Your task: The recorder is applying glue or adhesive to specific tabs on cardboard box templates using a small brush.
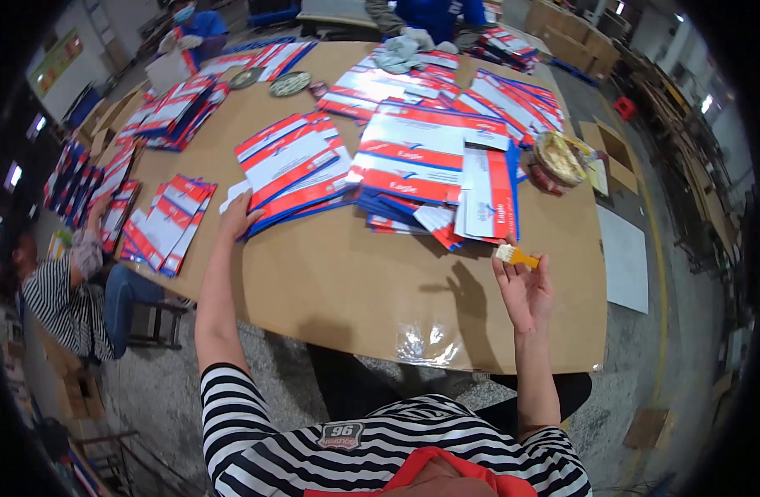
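My right hand [525,291] is raised over the near right part of the table, fingers closed round a small brush. The brush [519,256] has a yellow-orange handle and a pale, cream-coloured head. My left hand [237,217] reaches to the left edge of a stack of red, white and blue printed flat cartons [301,166], its thumb and fingers apart against the edge. Beside those fingers a white flap [234,195] sticks out. Right of that stack lies a taller, uneven pile of the same flat cartons [417,157].
A round tub with cream-coloured stuff [560,161] stands at the table's right edge. More carton piles [173,219] lie to the left and far side. Two round dishes [290,84] sit at the back. Co-workers [434,21] are at the far side and left. An open cardboard box [610,153] is beyond the right edge.
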Demonstrator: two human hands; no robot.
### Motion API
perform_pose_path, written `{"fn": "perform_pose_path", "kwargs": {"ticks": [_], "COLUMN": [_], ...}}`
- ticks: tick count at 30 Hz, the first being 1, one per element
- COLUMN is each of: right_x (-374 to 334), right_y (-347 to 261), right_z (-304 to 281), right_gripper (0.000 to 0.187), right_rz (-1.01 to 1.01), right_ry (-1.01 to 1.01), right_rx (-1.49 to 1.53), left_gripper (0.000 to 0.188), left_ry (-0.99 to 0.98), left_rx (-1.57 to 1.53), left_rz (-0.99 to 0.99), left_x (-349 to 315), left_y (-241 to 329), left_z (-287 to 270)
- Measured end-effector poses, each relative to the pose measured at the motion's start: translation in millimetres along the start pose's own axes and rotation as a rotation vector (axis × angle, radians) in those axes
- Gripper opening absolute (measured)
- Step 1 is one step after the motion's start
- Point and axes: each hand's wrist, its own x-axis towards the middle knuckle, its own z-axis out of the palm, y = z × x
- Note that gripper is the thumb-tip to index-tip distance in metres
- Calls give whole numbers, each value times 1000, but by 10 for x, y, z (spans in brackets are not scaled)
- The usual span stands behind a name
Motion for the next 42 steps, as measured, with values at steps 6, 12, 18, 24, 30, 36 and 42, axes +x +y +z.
{"fn": "perform_pose_path", "kwargs": {"ticks": [6,12,18,24,30,36,42], "right_x": [-273,-286,-648,-897,-925,-769,218], "right_y": [-352,-289,-609,-781,-828,-821,-553], "right_z": [-172,-138,-296,-536,-739,-599,-323], "right_gripper": [23,23,22,20,21,23,22], "right_rz": [-141,-189,-287,-345,-370,-296,-87], "right_ry": [102,58,37,36,20,80,13], "right_rx": [16,113,170,176,237,341,346], "left_gripper": [31,30,45,35,30,30,77], "left_ry": [352,-133,-203,-222,-122,442,232], "left_rx": [-643,-1506,-2007,-1894,-1709,-1122,-286], "left_rz": [-186,-197,-855,-902,-986,-720,-505], "left_x": [-116,-466,49,242,282,674,1217], "left_y": [1653,3730,3821,3650,3786,3276,3006], "left_z": [-16,50,135,192,229,320,45]}}
